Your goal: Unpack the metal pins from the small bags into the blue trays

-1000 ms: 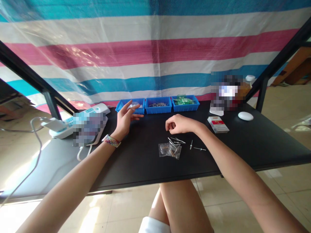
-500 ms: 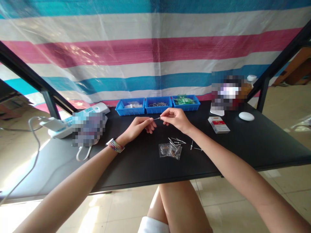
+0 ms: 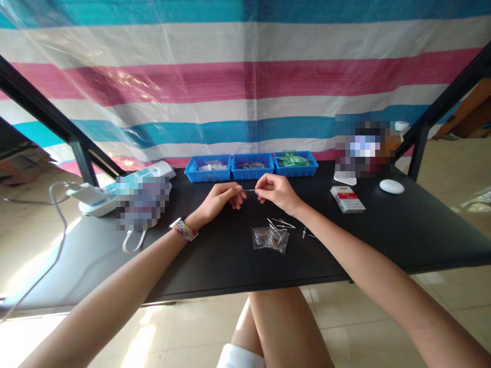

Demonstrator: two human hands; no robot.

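A thin silver blind rivet (image 3: 249, 190) spans the gap between my two hands, above the black table. Thumb and fingers of my left hand (image 3: 226, 195) are closed on its left end. At the other end, my right hand (image 3: 276, 191) pinches it between thumb and forefinger. Both tips of the rivet are hidden by the fingers. Nearer me lie several loose rivets (image 3: 283, 223) and two small clear bags (image 3: 262, 238) with metal pieces inside. Another rivet (image 3: 304, 232) lies beside my right forearm, which partly covers one more.
Along the back stand three blue bins: one with clear bags (image 3: 207, 176), one with rivets (image 3: 253, 174), one with green packets (image 3: 295, 174). A power strip (image 3: 143, 178) lies left. A cigarette box (image 3: 347, 199), a white oval object (image 3: 392, 187) and a bottle (image 3: 400, 130) are at right.
My right hand has shifted slightly down and right, and the rivet now looks more level. The whole view has moved slightly. Both hands keep their pinch.
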